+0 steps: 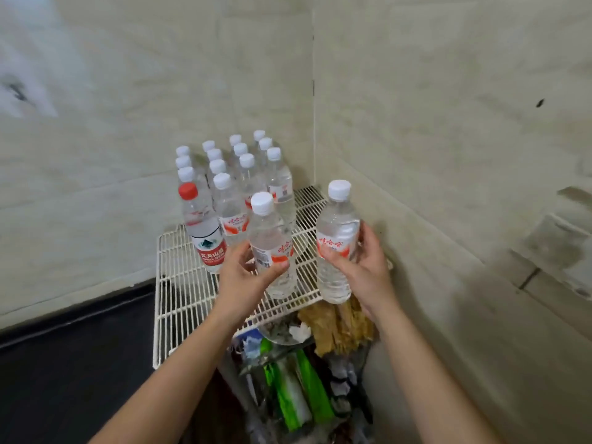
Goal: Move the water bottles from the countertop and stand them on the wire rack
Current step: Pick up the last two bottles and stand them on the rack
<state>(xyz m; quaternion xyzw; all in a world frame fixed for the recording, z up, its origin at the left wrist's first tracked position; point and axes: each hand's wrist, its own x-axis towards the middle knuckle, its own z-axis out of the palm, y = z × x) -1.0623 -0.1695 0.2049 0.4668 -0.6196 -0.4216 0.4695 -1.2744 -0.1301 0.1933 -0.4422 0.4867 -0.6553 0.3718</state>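
A white wire rack (179, 293) sits in the corner of two tiled walls. Several clear water bottles with white caps (246, 174) stand on its rear part in rows, plus one red-capped bottle (201, 225) at the front left of the group. My left hand (246, 277) grips a white-capped bottle (272, 238) upright, its base at the rack surface in front of the group. My right hand (358, 261) holds a second white-capped bottle (336, 232) upright above the rack's right front corner.
Below the rack's front edge lies a clutter of bags and packets (304, 379), some green, some brown. A dark surface (73, 363) stretches to the left of the rack. The tiled wall (448, 155) stands close on the right.
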